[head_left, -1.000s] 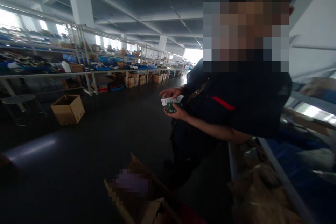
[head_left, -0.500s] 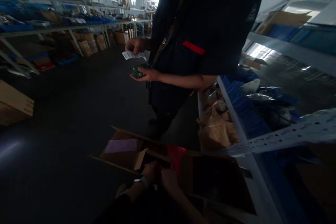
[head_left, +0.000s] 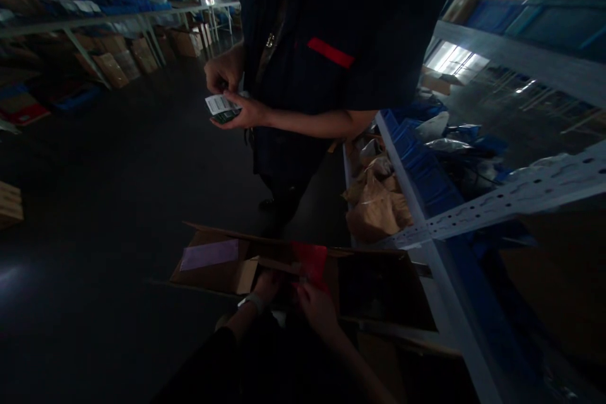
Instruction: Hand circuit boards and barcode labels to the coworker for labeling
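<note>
A cardboard box (head_left: 213,274) stands open in front of me, a pale label strip (head_left: 209,255) on its flap. Red plastic sheeting, perhaps a bag (head_left: 310,260), lies over the far side and runs down inside. My right hand (head_left: 316,306) pinches the red plastic between thumb and fingers. To its left, my left hand (head_left: 266,287), with a light band at the wrist, reaches into the box beside a raised inner flap (head_left: 247,274). Its fingers are lost in shadow, so what it touches is hidden.
Across the box stands a co-worker (head_left: 303,76) holding a green circuit board (head_left: 227,116) and a white printed label (head_left: 220,104). A metal rack (head_left: 426,230) with blue bins (head_left: 421,164) and brown bags (head_left: 376,208) is on the right. Shelves (head_left: 118,19) line the far left.
My right hand has moved slightly right and up, drawing at the red plastic. My left hand stays in the box. The co-worker's hands have come together, label over board. The view has shifted.
</note>
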The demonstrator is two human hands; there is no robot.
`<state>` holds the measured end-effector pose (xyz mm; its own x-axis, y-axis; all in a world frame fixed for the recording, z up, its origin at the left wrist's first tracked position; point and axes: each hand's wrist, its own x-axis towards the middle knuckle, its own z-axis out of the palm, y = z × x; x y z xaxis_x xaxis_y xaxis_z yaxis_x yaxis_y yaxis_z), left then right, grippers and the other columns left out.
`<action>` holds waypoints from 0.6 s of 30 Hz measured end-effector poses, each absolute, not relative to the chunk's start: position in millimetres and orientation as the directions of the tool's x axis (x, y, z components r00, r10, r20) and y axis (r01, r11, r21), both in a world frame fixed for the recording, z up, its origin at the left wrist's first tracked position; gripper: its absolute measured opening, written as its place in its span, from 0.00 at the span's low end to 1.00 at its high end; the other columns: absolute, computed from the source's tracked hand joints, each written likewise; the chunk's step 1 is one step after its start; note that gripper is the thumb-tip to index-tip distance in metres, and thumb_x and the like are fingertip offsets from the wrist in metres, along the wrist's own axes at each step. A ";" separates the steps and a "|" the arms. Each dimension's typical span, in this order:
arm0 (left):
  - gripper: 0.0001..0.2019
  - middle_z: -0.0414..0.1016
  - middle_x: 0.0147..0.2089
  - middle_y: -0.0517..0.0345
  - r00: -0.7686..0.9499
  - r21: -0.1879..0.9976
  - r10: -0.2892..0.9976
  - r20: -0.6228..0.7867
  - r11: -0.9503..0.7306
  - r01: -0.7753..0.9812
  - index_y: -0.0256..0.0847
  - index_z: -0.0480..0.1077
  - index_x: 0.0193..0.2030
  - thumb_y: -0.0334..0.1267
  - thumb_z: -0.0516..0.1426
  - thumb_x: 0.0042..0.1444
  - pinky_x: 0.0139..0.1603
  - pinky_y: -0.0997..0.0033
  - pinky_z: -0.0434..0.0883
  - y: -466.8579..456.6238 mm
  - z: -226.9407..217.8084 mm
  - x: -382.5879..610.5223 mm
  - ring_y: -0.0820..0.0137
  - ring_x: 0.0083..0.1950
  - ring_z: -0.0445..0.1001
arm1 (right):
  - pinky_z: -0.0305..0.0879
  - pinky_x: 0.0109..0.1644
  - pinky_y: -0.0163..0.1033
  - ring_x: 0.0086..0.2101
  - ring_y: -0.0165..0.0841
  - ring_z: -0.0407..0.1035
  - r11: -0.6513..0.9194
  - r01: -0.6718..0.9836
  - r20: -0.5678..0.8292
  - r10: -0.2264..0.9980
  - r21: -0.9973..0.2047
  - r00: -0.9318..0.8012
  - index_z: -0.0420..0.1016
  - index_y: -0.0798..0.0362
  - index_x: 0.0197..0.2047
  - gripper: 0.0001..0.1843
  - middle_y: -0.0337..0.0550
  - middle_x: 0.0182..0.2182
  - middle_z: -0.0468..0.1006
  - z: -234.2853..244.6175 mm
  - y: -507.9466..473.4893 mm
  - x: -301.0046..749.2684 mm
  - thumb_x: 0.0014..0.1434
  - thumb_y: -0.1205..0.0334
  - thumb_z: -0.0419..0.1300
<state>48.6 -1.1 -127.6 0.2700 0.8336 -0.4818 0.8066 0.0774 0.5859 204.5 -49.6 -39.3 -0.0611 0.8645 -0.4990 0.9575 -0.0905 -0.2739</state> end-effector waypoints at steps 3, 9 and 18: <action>0.14 0.71 0.53 0.50 0.319 0.562 0.794 -0.518 0.034 0.826 0.38 0.69 0.51 0.41 0.56 0.60 0.51 0.54 0.71 -11.3 -126.9 55.0 0.63 0.51 0.72 | 0.63 0.42 0.39 0.43 0.39 0.73 -0.107 0.961 -0.520 0.853 -0.256 -0.044 0.74 0.53 0.45 0.21 0.51 0.42 0.80 -40.8 -42.7 209.5 0.65 0.53 0.43; 0.13 0.73 0.49 0.51 0.294 0.447 0.743 -0.602 0.009 0.895 0.36 0.69 0.48 0.42 0.55 0.60 0.48 0.56 0.73 -6.8 -130.3 59.7 0.65 0.47 0.73 | 0.61 0.39 0.39 0.40 0.40 0.74 -0.081 0.949 -0.577 0.808 -0.304 -0.116 0.78 0.53 0.35 0.13 0.51 0.38 0.81 -34.8 -51.1 196.1 0.57 0.58 0.53; 0.15 0.72 0.49 0.51 0.264 0.433 0.759 -0.594 0.025 0.901 0.37 0.68 0.50 0.42 0.55 0.60 0.46 0.57 0.73 2.8 -127.8 62.5 0.65 0.47 0.73 | 0.52 0.30 0.34 0.28 0.30 0.67 -0.183 0.854 -0.539 0.832 -0.487 -0.129 0.71 0.56 0.25 0.14 0.43 0.25 0.76 -8.1 -73.6 204.2 0.57 0.58 0.51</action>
